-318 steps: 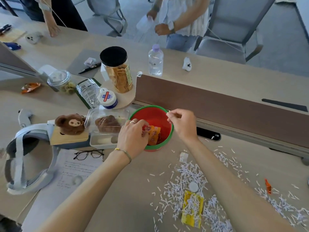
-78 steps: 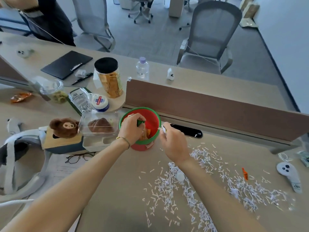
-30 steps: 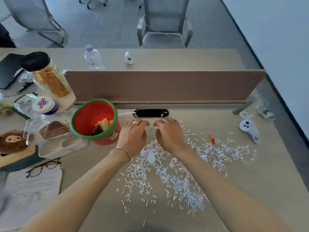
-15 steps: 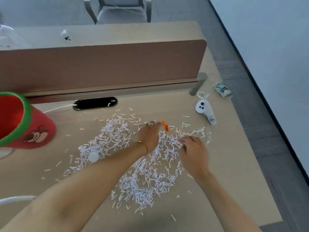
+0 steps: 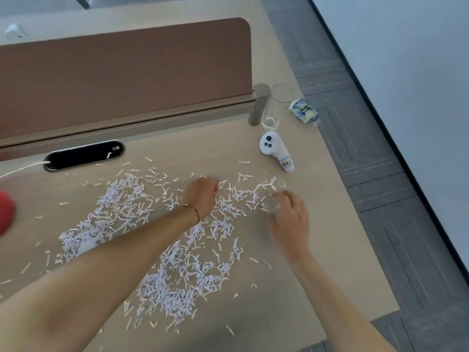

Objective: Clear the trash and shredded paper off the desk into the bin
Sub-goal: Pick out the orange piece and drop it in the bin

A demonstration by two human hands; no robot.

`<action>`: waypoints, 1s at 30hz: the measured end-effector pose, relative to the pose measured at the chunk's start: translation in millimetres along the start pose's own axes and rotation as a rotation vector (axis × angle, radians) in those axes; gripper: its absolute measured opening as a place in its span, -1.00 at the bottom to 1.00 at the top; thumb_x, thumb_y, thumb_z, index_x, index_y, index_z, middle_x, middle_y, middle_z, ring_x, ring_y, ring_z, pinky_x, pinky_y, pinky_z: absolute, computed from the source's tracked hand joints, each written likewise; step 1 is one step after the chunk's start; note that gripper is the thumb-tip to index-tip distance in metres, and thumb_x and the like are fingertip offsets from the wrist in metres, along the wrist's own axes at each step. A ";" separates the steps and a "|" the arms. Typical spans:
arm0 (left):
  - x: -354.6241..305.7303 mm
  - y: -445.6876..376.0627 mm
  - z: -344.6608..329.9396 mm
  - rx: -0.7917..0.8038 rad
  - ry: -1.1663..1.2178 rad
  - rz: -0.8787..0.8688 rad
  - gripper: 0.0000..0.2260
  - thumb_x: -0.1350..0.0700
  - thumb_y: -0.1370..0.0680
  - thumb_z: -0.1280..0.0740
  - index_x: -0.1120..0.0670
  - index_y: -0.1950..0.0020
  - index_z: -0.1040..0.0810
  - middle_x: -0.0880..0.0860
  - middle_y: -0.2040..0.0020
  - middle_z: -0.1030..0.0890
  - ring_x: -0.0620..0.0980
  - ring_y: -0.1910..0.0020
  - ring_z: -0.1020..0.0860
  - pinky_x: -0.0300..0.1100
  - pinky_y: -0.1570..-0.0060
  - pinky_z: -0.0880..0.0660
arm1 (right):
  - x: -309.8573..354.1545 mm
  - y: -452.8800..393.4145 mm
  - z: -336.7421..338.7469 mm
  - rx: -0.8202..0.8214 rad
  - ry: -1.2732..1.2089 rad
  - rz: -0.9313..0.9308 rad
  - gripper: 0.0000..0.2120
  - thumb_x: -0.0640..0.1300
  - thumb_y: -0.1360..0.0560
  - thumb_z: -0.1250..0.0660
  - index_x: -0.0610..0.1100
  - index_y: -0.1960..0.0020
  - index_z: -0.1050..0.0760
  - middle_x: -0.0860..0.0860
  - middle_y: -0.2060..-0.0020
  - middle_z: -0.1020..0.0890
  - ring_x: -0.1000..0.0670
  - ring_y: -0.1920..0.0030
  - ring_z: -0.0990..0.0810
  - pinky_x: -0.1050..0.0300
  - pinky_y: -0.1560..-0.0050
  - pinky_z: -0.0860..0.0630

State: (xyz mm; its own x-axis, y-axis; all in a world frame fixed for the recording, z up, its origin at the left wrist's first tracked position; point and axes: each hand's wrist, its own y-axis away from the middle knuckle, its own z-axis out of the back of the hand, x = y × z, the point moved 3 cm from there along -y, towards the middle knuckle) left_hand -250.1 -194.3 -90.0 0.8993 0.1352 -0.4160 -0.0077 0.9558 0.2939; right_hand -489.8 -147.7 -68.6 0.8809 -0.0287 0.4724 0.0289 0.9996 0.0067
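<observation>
Desk [image 5: 317, 262] takes up most of the view, light wood, with a brown divider panel [image 5: 121, 80] running along the back and a black cable slot [image 5: 83, 155] just in front of it. Shredded paper [image 5: 177, 270] is spread all over the middle, white strips from the left side across to the right, thickest in the lower centre. Red bin [image 5: 6, 212] is only a sliver at the far left edge, well apart from both hands.

Left hand [image 5: 201, 195] sits curled down on the shreds, fingers closed in; can't tell if it's got anything in it. Right hand [image 5: 289, 219] is spread open with its fingertips on a crumpled bit of clear plastic wrap [image 5: 272, 196] lying among the strips.

Further back on the right: a white controller [image 5: 275, 151], an empty drinking glass [image 5: 275, 107], and a small packet [image 5: 303, 111] just beside it.
</observation>
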 end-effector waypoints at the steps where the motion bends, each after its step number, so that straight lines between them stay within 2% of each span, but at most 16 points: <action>1: 2.2 2.9 0.5 -0.018 0.010 0.007 -0.84 0.31 -0.50 -0.28 0.07 0.03 -0.54 0.06 0.05 -0.57 0.15 0.08 -0.55 -0.09 0.14 -0.45 | -2.2 -6.1 -5.9 0.015 -0.010 -0.056 -0.48 -0.15 -0.43 -0.44 -0.03 -0.38 -0.46 -0.11 -0.40 -0.48 -0.23 -0.34 -0.46 -0.13 -0.34 -0.39; 4: 11.9 9.4 -1.5 -0.037 0.000 0.021 -0.86 0.21 -0.51 -0.35 0.03 -0.04 -0.52 0.00 0.04 -0.50 0.06 0.15 -0.50 -0.14 0.20 -0.37 | -5.6 -24.4 -23.8 0.094 -0.052 -0.145 -0.28 0.22 -0.50 -0.38 0.03 -0.55 -0.21 -0.17 -0.58 -0.23 -0.21 -0.55 -0.22 -0.22 -0.51 -0.21; 6: 17.9 11.5 -1.9 -0.029 -0.011 0.046 -0.85 0.18 -0.52 -0.36 0.04 -0.06 -0.52 0.01 0.03 -0.49 0.07 0.16 -0.48 -0.14 0.19 -0.38 | -3.6 -33.7 -33.3 0.127 -0.059 -0.124 -0.21 0.33 -0.51 -0.31 0.05 -0.60 -0.12 -0.17 -0.61 -0.13 -0.20 -0.60 -0.13 -0.23 -0.55 -0.12; 9: 21.3 11.0 1.7 -0.014 -0.025 0.056 -0.83 0.29 -0.51 -0.28 0.08 -0.05 -0.53 0.08 0.02 -0.54 0.16 0.12 -0.54 -0.08 0.15 -0.47 | -1.9 -41.5 -40.4 0.112 -0.090 -0.103 -0.21 0.38 -0.50 -0.25 0.08 -0.61 -0.11 -0.15 -0.62 -0.13 -0.19 -0.61 -0.11 -0.19 -0.56 -0.07; 13: 13.5 13.5 5.5 0.042 -0.270 -0.072 -0.82 0.32 -0.54 -0.23 0.13 -0.09 -0.47 0.12 0.03 -0.56 0.19 0.11 -0.58 -0.01 0.19 -0.49 | -3.9 -40.7 -41.1 0.084 -0.093 -0.078 -0.22 0.38 -0.49 -0.23 0.07 -0.59 -0.15 -0.13 -0.60 -0.22 -0.13 -0.61 -0.13 -0.17 -0.57 -0.08; 16: 10.6 18.0 6.6 0.107 -0.377 -0.118 -0.77 0.33 -0.52 -0.22 0.11 -0.14 -0.43 0.11 0.01 -0.57 0.19 0.08 -0.60 -0.06 0.23 -0.37 | -2.8 -40.1 -40.6 0.087 -0.128 -0.048 -0.26 0.30 -0.51 -0.30 0.06 -0.58 -0.18 -0.11 -0.58 -0.24 -0.10 -0.61 -0.14 -0.16 -0.58 -0.07; 18: 12.4 19.1 11.7 0.111 -0.312 -0.100 -0.78 0.30 -0.49 -0.25 0.10 -0.09 -0.42 0.10 0.06 -0.58 0.19 0.09 -0.58 -0.07 0.22 -0.38 | -0.6 -40.7 -41.3 0.101 -0.158 -0.048 -0.28 0.22 -0.52 -0.36 0.06 -0.59 -0.20 -0.08 -0.59 -0.23 -0.10 -0.60 -0.14 -0.12 -0.57 -0.06; 20: 14.2 22.5 18.6 0.055 -0.169 -0.052 -0.79 0.25 -0.44 -0.28 0.04 -0.03 -0.41 0.00 0.18 -0.55 0.15 0.15 -0.57 -0.08 0.20 -0.41 | 2.7 -38.8 -45.7 0.113 -0.150 -0.040 -0.30 0.21 -0.53 -0.35 0.07 -0.59 -0.21 -0.08 -0.59 -0.23 -0.10 -0.60 -0.13 -0.14 -0.58 -0.07; 22: 14.1 27.3 28.3 -0.041 -0.001 0.030 -0.78 0.19 -0.41 -0.32 -0.03 0.00 -0.42 -0.08 0.26 -0.55 0.04 0.23 -0.56 -0.11 0.20 -0.47 | 9.2 -33.4 -53.2 0.112 -0.108 0.014 -0.31 0.23 -0.52 -0.30 0.05 -0.57 -0.23 -0.09 -0.57 -0.25 -0.10 -0.59 -0.16 -0.23 -0.55 -0.10; 25: 17.4 39.5 42.1 -0.206 0.217 0.152 -0.75 0.17 -0.37 -0.37 -0.11 0.03 -0.46 -0.10 0.31 -0.58 -0.10 0.27 -0.56 -0.17 0.23 -0.49 | 25.4 -18.9 -70.2 0.136 -0.027 0.147 -0.32 0.33 -0.54 -0.23 0.04 -0.55 -0.28 -0.10 -0.57 -0.27 -0.15 -0.60 -0.14 -0.26 -0.57 -0.05; 28: 25.3 55.8 48.5 -0.265 0.432 0.250 -0.75 0.22 -0.36 -0.40 -0.08 0.06 -0.51 -0.05 0.33 -0.57 -0.05 0.29 -0.58 -0.18 0.23 -0.52 | 42.4 -3.6 -87.2 0.162 0.042 0.289 -0.33 0.37 -0.52 -0.23 0.01 -0.50 -0.38 -0.14 -0.54 -0.31 -0.20 -0.58 -0.18 -0.27 -0.57 -0.04; 30: 30.3 67.7 47.1 -0.258 0.509 0.307 -0.77 0.27 -0.37 -0.40 -0.03 0.09 -0.55 0.00 0.31 -0.58 -0.02 0.29 -0.58 -0.15 0.23 -0.52 | 49.9 5.2 -96.3 0.153 0.080 0.369 -0.40 0.31 -0.52 -0.28 0.00 -0.43 -0.46 -0.14 -0.47 -0.38 -0.21 -0.52 -0.27 -0.22 -0.54 -0.13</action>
State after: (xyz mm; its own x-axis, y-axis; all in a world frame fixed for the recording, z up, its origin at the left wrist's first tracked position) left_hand -202.8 -137.8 -42.1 0.5200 0.4590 -0.7203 -0.3934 0.8773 0.2751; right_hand -400.1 -144.6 -129.8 0.8531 0.3379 0.3975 -0.3614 0.9323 -0.0171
